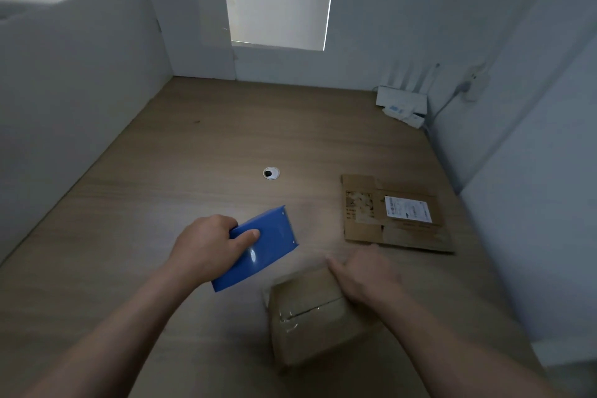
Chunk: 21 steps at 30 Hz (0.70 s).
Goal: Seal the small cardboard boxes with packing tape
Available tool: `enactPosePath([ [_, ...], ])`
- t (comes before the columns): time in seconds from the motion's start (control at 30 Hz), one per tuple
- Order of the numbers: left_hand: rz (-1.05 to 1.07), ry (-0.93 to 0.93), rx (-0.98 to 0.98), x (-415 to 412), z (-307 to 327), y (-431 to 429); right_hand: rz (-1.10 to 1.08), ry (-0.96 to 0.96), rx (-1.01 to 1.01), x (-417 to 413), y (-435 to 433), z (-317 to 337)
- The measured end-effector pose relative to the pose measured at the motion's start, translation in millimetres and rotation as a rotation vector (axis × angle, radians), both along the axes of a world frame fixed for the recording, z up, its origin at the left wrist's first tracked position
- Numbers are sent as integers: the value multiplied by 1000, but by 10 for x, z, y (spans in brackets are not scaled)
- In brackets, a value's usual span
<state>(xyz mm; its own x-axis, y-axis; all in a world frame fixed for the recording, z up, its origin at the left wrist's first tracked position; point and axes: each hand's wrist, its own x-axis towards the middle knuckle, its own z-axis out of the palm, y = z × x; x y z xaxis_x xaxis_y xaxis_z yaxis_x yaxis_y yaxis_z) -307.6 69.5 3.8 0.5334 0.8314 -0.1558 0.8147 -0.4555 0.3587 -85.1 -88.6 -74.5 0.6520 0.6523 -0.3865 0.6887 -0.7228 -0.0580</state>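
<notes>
Brown cardboard box (310,326) sits nearest on the wooden desk (193,145), a seam running across its top. The right hand (365,278) lies flat on the box's far edge, fingers stretched out and gripping nothing, though it is blurred. Just left, the left hand (206,245) is curled round a blue tape dispenser (261,252), thumb on top, held apart from the box. Beyond on the right lies a flattened carton (365,226) with a white label (408,208). Farther back are a round cable hole (270,173) and, in the corner, a white router (400,100).
</notes>
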Motion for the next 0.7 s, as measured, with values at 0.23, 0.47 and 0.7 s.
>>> enactPosePath([
  [0.23, 18, -15, -32, -154, -60, 107, 214, -178, 324, 218, -190, -27],
  [0.47, 51, -41, -61, -95, -80, 90, 778, 92, 257, 49, -331, -17],
  [0.7, 81, -56, -52, 7, 10, -19, 262, 187, 108, 243, -177, 121],
])
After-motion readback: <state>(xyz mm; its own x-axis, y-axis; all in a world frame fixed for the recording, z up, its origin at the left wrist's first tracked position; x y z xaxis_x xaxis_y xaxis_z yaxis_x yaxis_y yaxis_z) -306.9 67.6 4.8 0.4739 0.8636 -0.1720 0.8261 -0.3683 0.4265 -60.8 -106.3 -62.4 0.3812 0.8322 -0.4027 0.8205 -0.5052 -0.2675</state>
